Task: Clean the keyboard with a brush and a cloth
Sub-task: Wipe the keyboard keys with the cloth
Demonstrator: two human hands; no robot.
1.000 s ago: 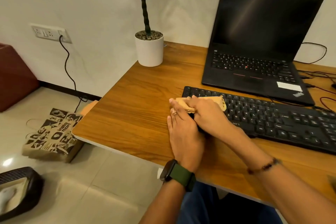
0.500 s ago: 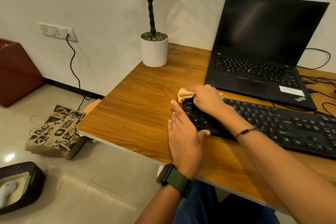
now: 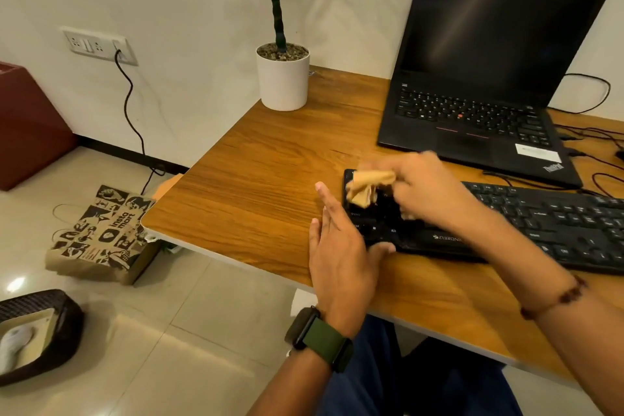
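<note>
A black keyboard (image 3: 547, 223) lies across the wooden desk (image 3: 263, 186), in front of me. My right hand (image 3: 429, 189) grips a crumpled tan cloth (image 3: 366, 186) over the keyboard's left end; the hand is blurred by motion. My left hand (image 3: 341, 246) lies flat with straight fingers against the keyboard's left edge, its thumb at the front edge. No brush shows in this view.
An open black laptop (image 3: 489, 84) stands behind the keyboard, with cables (image 3: 601, 145) to its right. A white potted plant (image 3: 283, 78) sits at the desk's back left corner. On the floor are a printed paper bag (image 3: 101, 233) and a dark basket (image 3: 37, 334).
My right hand with the cloth went from the keyboard's near left part to its back left corner, then down and right over the left keys. The left hand stayed at the keyboard's edge.
</note>
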